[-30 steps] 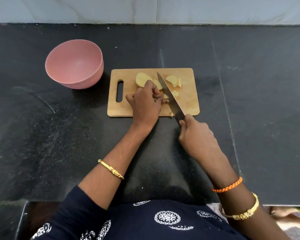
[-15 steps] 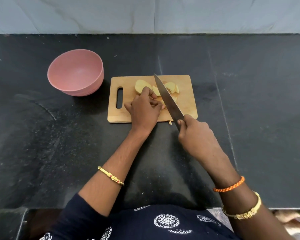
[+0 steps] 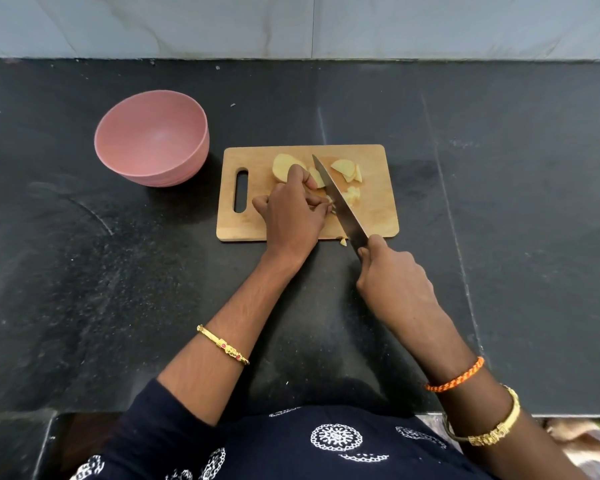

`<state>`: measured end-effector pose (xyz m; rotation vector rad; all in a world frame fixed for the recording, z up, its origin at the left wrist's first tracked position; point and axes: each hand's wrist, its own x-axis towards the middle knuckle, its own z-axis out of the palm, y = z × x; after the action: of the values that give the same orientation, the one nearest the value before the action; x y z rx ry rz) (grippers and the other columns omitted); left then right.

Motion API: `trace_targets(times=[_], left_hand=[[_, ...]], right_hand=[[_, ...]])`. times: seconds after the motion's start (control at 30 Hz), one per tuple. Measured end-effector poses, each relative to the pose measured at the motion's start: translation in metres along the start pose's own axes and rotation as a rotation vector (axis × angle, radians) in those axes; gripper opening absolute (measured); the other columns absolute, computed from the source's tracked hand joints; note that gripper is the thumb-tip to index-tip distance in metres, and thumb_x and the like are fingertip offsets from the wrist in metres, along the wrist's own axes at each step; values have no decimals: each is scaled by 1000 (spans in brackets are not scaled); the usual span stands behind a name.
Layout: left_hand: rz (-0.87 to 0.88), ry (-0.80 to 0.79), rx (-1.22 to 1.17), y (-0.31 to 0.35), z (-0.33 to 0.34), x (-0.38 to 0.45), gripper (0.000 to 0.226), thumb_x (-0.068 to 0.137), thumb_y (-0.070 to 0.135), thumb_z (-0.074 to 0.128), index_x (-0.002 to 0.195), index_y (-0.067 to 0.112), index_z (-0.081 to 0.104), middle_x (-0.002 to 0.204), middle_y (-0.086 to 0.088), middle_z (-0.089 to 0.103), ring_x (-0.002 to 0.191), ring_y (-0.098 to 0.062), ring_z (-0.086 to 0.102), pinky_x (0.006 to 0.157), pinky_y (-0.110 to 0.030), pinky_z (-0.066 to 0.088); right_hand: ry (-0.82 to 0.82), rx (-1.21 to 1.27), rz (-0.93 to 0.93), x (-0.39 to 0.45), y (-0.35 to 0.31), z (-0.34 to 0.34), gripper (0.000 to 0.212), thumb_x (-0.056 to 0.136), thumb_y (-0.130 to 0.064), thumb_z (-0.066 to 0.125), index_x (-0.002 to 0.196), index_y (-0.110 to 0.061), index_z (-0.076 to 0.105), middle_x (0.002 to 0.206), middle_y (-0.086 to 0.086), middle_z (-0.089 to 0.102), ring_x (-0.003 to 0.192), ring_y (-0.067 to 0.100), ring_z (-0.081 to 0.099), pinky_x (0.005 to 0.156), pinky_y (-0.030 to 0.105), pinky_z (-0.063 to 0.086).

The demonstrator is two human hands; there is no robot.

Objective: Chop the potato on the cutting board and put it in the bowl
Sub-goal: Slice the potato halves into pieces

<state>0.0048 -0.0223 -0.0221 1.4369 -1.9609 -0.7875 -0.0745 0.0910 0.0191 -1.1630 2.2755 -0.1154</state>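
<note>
A dark stone worktop (image 3: 499, 202) ran up to a pale tiled wall, and on it lay a wooden cutting board (image 3: 374, 216) with a pink bowl (image 3: 152, 140) standing just beside its left end, nothing in it. The potato (image 3: 284, 166) was on the board, partly sliced: a larger piece under the left hand (image 3: 291, 216), loose slices (image 3: 345, 169) beyond the blade. That hand's fingers were curled down onto the potato, pinning it. The right hand (image 3: 394, 282) was wrapped tight round the handle of a knife (image 3: 340, 202), the blade slanting across the board right against the left fingertips.

The main risk looked to be a nick: the blade sat so close to the knuckles that a slip on the wet cut face could carry it into a finger. One small bit (image 3: 343, 242) already lay off the board's near edge on the worktop, and more could scatter the same way with hard chops so near that edge.
</note>
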Motion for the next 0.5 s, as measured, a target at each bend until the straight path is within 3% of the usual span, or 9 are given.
trace_targets(times=[0.2, 0.4, 0.5], left_hand=[[-5, -6, 26, 0, 0, -2, 32, 76, 22, 74, 89, 27, 45, 80, 9, 69, 91, -9, 57, 75, -30, 18], [0, -60, 14, 6, 0, 2, 10, 84, 20, 66, 90, 25, 62, 86, 13, 64, 92, -9, 56, 80, -29, 20], [95, -51, 78, 9, 0, 13, 16, 89, 15, 56, 97, 23, 67, 94, 9, 67, 99, -13, 55, 83, -28, 21]], right_hand=[[-24, 48, -10, -6, 15, -12, 24, 101, -35, 32, 98, -16, 47, 84, 8, 56, 74, 26, 57, 70, 39, 50], [101, 159, -31, -6, 23, -12, 25, 101, -35, 34, 85, -17, 45, 79, 10, 57, 71, 30, 56, 63, 34, 43], [150, 244, -24, 2, 30, -14, 28, 99, -34, 36, 80, -16, 44, 75, 12, 57, 68, 32, 54, 56, 31, 36]])
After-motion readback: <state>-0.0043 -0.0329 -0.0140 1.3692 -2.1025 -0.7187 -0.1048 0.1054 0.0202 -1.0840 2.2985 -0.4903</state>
